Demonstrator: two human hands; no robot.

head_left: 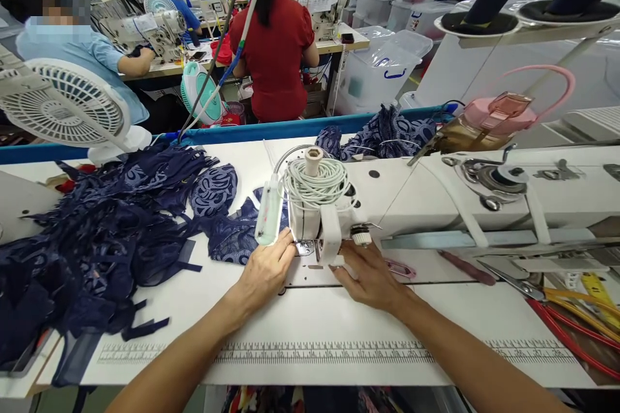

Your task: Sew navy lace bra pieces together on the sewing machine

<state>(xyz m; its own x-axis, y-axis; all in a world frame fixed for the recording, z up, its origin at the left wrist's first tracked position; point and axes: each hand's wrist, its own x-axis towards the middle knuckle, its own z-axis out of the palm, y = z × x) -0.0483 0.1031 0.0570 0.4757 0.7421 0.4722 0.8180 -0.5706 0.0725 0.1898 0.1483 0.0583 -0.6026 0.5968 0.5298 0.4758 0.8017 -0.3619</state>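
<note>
My left hand [268, 264] lies on the white sewing bed just left of the needle area. Its fingers are stretched forward and rest against the edge of a navy lace bra piece [232, 239]. My right hand [368, 274] is to the right of the presser foot [317, 250], thumb apart from the fingers, some fingertips hidden behind the machine head. No cloth shows between its fingers. The sewing machine [402, 190] carries a coil of pale cord [317, 181] on top. A metal throat plate [305, 248] shows between my hands.
A heap of navy bra pieces [145, 206] covers the left side; more navy lace [382, 132] lies behind the machine. Scissors [513, 281], a pink safety pin [401, 268] and a pink-lidded bottle [498, 116] are on the right. A fan [72, 103] stands left. Co-workers sit ahead.
</note>
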